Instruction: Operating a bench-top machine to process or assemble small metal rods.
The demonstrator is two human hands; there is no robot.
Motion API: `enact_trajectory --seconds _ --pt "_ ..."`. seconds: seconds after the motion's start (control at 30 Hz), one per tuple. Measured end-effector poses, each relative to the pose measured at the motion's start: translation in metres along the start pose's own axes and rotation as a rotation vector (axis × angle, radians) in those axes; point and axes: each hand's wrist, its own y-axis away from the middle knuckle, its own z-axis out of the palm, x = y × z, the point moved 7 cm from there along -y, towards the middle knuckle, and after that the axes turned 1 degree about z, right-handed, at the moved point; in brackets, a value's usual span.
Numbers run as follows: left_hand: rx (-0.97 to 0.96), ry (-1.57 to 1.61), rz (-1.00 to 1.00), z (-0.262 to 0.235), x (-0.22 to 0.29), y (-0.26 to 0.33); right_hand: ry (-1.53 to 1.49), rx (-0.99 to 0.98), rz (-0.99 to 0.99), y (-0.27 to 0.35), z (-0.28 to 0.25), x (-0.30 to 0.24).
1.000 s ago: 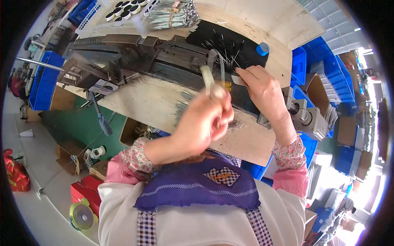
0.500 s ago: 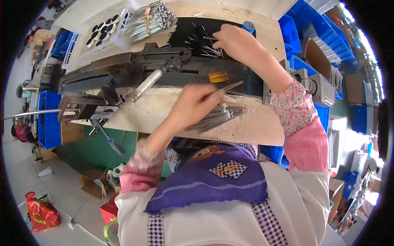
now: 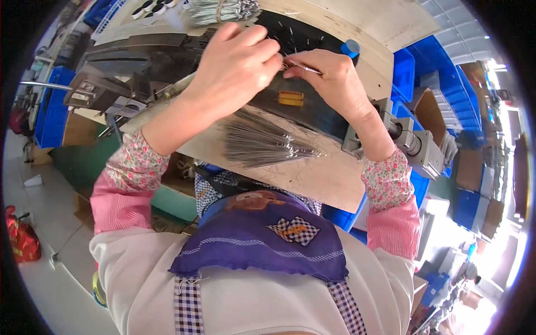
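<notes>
My left hand (image 3: 237, 67) is closed, fingers curled, over the dark metal bench fixture (image 3: 162, 56); what it pinches is hidden. Close beside it, my right hand (image 3: 330, 75) is closed on a thin metal piece (image 3: 308, 69), a short silvery length of which shows at its fingers. The fingertips of both hands nearly meet. Behind them, small wire parts (image 3: 291, 39) lie scattered on a black mat. Below the hands, a fanned pile of thin metal wires (image 3: 262, 142) rests on the wooden bench. A yellow block (image 3: 291, 99) sits on the fixture between hands and pile.
At the back is a tied bundle of metal wires (image 3: 220, 11), with black-and-white round pieces (image 3: 153, 8) to its left. A blue cap (image 3: 350, 48) stands behind my right hand. Grey clamp parts (image 3: 410, 139) and blue bins (image 3: 435, 72) are at the right.
My left hand has risen from the wire pile, where it held a thin pointed metal piece, to meet my right hand. My right hand has come nearer from the scattered wires. The view has shifted.
</notes>
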Motion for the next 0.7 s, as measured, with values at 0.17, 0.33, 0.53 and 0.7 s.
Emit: enact_trajectory --seconds 0.17,0.33,0.53,0.7 --pt "0.471 0.294 -0.356 -0.023 0.015 0.06 -0.043 -0.03 0.137 -0.007 0.025 0.03" --pt "0.336 2.984 -1.27 0.096 0.054 0.128 -0.065 -0.122 0.24 -0.016 0.035 0.034" --pt "0.101 2.286 -1.182 0.046 0.029 0.067 -0.123 -0.164 0.329 -0.015 0.04 0.04" --pt "0.113 0.885 -0.827 0.068 0.021 0.103 0.015 -0.14 0.257 -0.018 0.04 0.026"
